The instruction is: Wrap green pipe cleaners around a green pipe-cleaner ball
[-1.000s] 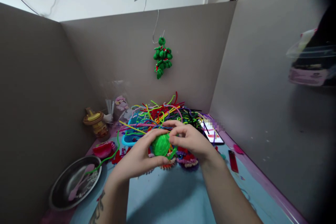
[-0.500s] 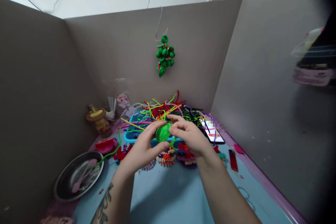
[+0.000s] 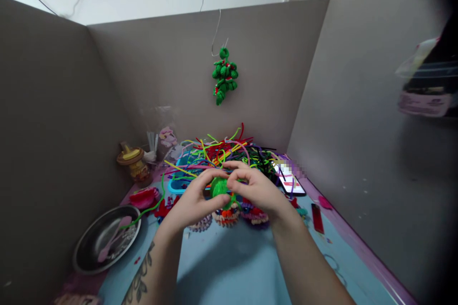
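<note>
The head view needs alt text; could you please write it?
The left hand holds a rounded bright green piece above a blue tabletop, the right hand at its edge. Colourful fuzzy stems pile over a blue tray behind; a metal bowl stands left.

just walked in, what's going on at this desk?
A person is handling a fuzzy green ball above the desk. The left hand holds it between thumb and fingers; the right hand's fingertips are at its edge. Beyond them, colourful pipe cleaners heap over a blue tray. A phone lies to the right.
</note>
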Demonstrator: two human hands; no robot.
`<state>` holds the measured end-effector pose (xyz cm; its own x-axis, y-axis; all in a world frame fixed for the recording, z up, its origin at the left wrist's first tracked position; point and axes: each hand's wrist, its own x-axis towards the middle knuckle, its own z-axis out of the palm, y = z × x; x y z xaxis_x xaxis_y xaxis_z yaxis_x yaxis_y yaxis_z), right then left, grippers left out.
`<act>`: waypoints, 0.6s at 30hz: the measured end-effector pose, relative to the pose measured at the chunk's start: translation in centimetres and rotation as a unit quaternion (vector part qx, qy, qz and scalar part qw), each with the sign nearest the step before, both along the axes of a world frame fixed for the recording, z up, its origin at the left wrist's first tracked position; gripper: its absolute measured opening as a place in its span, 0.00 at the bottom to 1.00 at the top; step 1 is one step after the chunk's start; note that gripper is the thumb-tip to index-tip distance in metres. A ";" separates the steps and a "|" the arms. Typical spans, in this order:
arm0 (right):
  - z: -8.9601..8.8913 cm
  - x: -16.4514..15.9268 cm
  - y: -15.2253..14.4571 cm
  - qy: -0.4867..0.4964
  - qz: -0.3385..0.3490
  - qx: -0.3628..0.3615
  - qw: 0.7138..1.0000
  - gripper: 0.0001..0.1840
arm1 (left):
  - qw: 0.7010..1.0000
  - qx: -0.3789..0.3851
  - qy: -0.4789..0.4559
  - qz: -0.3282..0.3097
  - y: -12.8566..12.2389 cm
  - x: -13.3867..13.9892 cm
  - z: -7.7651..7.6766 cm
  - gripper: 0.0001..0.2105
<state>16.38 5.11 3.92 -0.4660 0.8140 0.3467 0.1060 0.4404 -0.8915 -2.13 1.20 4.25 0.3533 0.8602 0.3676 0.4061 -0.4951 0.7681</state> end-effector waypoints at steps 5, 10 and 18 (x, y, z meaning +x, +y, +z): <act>0.4 1.9 -0.1 0.013 -0.150 0.136 0.979 0.04 | 0.999 0.026 0.012 0.016 -0.4 -0.1 0.6 0.15; 1.6 3.4 -1.8 -0.119 -0.143 0.275 0.943 0.07 | 0.996 0.070 0.051 0.013 -0.6 0.1 0.8 0.17; 1.6 2.0 -2.3 -0.219 -0.094 0.317 0.918 0.11 | 0.995 0.055 0.076 0.030 -1.1 0.5 0.2 0.22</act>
